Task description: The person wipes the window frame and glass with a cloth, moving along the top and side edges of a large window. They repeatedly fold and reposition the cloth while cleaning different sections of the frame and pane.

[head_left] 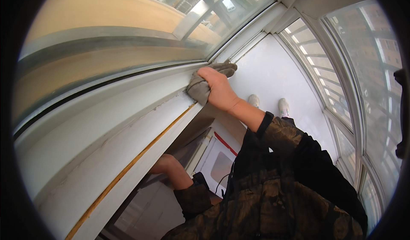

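Note:
My right hand (219,88) is closed on a grey cloth (199,89) and presses it against the white window frame (171,82) beside the glass. Part of the cloth sticks out past my fingers toward the frame's far corner. Lower down, my left hand (164,164) reaches in under the edge of the white sill (124,133). Its fingers are hidden behind that edge, so their pose does not show. A yellowish-brown strip (136,159) runs along the sill.
Large window panes (106,22) rise at the left, and barred windows (322,64) line the right. A white surface (273,64) lies beyond my shoes (283,106). Below the sill, a white panel with a red edge (225,143) stands near my body.

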The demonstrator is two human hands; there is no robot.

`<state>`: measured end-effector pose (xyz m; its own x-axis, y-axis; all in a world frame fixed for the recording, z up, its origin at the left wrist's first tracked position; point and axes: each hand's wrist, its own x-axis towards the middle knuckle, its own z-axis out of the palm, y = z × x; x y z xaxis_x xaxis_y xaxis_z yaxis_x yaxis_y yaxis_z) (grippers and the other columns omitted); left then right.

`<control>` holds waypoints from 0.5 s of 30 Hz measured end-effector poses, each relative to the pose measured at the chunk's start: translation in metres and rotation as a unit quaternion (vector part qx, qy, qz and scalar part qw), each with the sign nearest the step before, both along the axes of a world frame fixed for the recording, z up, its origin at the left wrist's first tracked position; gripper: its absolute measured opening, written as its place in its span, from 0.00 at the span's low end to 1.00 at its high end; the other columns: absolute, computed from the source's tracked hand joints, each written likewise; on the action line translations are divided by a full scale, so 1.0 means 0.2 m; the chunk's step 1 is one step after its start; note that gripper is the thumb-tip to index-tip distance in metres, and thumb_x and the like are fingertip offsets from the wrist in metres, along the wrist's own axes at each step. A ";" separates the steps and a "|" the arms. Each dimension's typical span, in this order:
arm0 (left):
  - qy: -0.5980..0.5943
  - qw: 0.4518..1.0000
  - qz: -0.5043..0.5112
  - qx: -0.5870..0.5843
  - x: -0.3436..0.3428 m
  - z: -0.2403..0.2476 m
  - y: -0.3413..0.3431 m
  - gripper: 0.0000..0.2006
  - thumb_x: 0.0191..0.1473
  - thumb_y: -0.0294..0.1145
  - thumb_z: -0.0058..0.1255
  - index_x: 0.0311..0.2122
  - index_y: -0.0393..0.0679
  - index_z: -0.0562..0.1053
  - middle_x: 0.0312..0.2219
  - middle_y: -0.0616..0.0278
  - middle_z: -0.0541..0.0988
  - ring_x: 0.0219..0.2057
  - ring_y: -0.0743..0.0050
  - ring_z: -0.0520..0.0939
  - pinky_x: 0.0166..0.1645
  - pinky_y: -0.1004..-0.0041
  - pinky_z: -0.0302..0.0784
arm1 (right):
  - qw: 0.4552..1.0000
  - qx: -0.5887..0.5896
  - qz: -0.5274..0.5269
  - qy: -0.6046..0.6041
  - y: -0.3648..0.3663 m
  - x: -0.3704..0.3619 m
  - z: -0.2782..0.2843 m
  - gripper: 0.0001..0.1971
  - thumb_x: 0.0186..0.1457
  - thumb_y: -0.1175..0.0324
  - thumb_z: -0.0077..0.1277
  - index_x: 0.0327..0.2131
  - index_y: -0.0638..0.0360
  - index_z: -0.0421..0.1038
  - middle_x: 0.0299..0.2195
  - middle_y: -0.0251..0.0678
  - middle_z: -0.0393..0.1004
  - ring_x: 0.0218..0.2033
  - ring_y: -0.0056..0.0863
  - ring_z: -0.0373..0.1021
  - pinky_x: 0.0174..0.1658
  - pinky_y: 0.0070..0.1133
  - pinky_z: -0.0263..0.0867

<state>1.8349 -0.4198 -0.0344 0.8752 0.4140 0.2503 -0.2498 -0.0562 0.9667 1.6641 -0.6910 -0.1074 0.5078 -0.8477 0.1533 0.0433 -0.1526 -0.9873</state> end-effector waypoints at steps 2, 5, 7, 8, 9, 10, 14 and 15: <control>-0.011 0.999 0.028 -0.035 0.05 -0.05 0.06 0.36 0.68 0.54 0.42 0.64 0.26 0.66 0.64 0.43 0.69 0.61 0.60 0.74 0.68 0.63 0.66 | 0.998 0.035 0.017 0.047 -0.02 -0.03 -0.08 0.14 0.52 0.75 0.59 0.44 0.66 0.74 0.40 0.49 0.77 0.44 0.49 0.74 0.51 0.29 0.70; -0.136 0.987 -0.059 -0.062 0.22 -0.12 0.16 0.36 0.69 0.54 0.39 0.64 0.25 0.65 0.65 0.41 0.68 0.63 0.56 0.72 0.69 0.63 0.65 | 0.982 0.132 -0.028 0.130 -0.08 -0.10 -0.17 0.12 0.54 0.73 0.58 0.42 0.65 0.76 0.37 0.45 0.80 0.40 0.39 0.77 0.45 0.27 0.71; -0.126 0.987 -0.053 -0.079 0.26 -0.16 0.22 0.36 0.69 0.54 0.39 0.64 0.25 0.65 0.65 0.41 0.68 0.63 0.56 0.72 0.70 0.63 0.65 | 0.957 0.284 -0.041 0.043 -0.12 -0.21 -0.23 0.11 0.58 0.70 0.56 0.42 0.64 0.76 0.35 0.41 0.80 0.38 0.30 0.77 0.41 0.24 0.71; -0.120 0.988 -0.049 -0.082 0.26 -0.17 0.22 0.36 0.69 0.54 0.39 0.65 0.25 0.65 0.65 0.41 0.67 0.63 0.56 0.72 0.70 0.62 0.64 | 0.916 0.398 -0.042 0.026 -0.15 -0.27 -0.26 0.10 0.59 0.69 0.55 0.42 0.63 0.77 0.34 0.39 0.81 0.37 0.26 0.77 0.39 0.23 0.71; -0.113 0.990 -0.044 -0.075 0.23 -0.15 0.21 0.36 0.69 0.54 0.39 0.65 0.26 0.65 0.65 0.42 0.67 0.64 0.55 0.72 0.70 0.62 0.63 | 0.898 0.437 -0.053 0.016 -0.17 -0.31 -0.29 0.12 0.64 0.64 0.50 0.43 0.60 0.78 0.33 0.33 0.80 0.33 0.18 0.75 0.33 0.20 0.69; -0.081 0.995 0.007 -0.057 0.20 -0.13 0.18 0.36 0.69 0.54 0.39 0.65 0.27 0.64 0.66 0.42 0.67 0.64 0.55 0.71 0.71 0.62 0.62 | 0.883 0.466 -0.036 -0.042 -0.18 -0.36 -0.31 0.13 0.64 0.64 0.50 0.46 0.62 0.77 0.36 0.34 0.81 0.38 0.23 0.76 0.41 0.22 0.71; -0.020 0.999 -0.034 -0.019 -0.03 0.05 -0.12 0.36 0.68 0.54 0.40 0.68 0.30 0.62 0.68 0.46 0.64 0.67 0.56 0.67 0.73 0.61 0.57 | 0.806 0.527 -0.052 -0.265 -0.21 -0.45 -0.37 0.19 0.68 0.61 0.47 0.56 0.61 0.73 0.47 0.35 0.80 0.48 0.26 0.77 0.51 0.24 0.72; 0.004 0.999 0.001 -0.042 -0.07 0.10 -0.19 0.37 0.68 0.55 0.40 0.68 0.30 0.61 0.69 0.46 0.63 0.67 0.57 0.67 0.73 0.61 0.57 | 0.828 0.513 -0.096 -0.206 -0.22 -0.46 -0.38 0.19 0.68 0.62 0.47 0.55 0.62 0.74 0.47 0.35 0.80 0.48 0.26 0.76 0.52 0.24 0.72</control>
